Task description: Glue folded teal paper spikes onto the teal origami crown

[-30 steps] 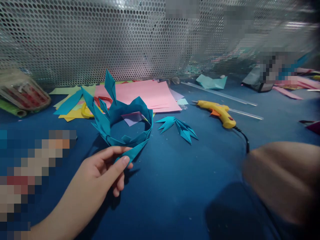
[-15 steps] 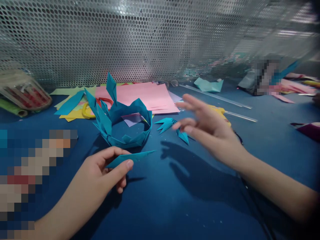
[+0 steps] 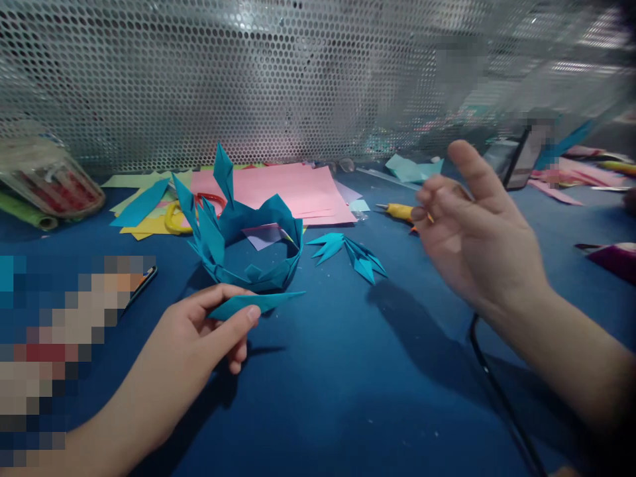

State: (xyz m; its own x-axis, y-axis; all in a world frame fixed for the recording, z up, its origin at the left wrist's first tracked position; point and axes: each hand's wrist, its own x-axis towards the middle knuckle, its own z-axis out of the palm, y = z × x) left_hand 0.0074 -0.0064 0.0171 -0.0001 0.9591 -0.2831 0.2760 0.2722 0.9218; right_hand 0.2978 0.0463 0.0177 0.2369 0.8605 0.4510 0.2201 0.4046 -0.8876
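My left hand (image 3: 213, 338) pinches a folded teal paper piece (image 3: 263, 303) between thumb and fingers, its pointed tip facing right. Just behind it, a teal folded-paper crown (image 3: 213, 265) stands on the blue table, tall points rising on its left side. A smaller folded teal paper piece with several points (image 3: 348, 253) lies to the crown's right. My right hand (image 3: 477, 232) is raised on the right, fingers apart and partly bent, with nothing visible in it. Partly hidden behind its fingers is a yellow glue gun (image 3: 400, 212), nozzle pointing left.
Pink paper sheets (image 3: 278, 185) and scissors with red and yellow handles (image 3: 179, 218) lie behind the crown. A clear jar (image 3: 54, 175) stands far left. A phone (image 3: 527, 156) leans at the back right. A black cord (image 3: 489, 377) runs beneath my right forearm.
My right hand has moved right and turned, away from the small pointed paper piece, uncovering the glue gun's nozzle. My left hand keeps hold of its folded paper piece, shifted slightly up.
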